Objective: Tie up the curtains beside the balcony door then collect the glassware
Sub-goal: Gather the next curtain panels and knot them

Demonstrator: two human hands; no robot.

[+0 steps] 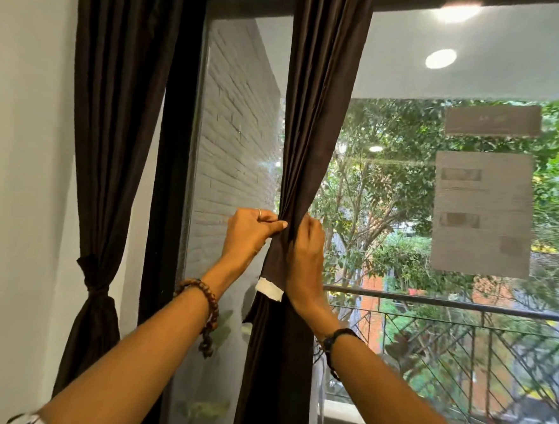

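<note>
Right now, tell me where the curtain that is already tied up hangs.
In the head view the tied curtain hangs at the left, against the white wall beside the dark door frame, left of the curtain both hands are gathering.

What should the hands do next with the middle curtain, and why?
Probably wrap the tie band around and fasten it: the left hand and right hand grip the gathered middle curtain, but its band hangs loose, unlike the already tied left curtain.
</note>
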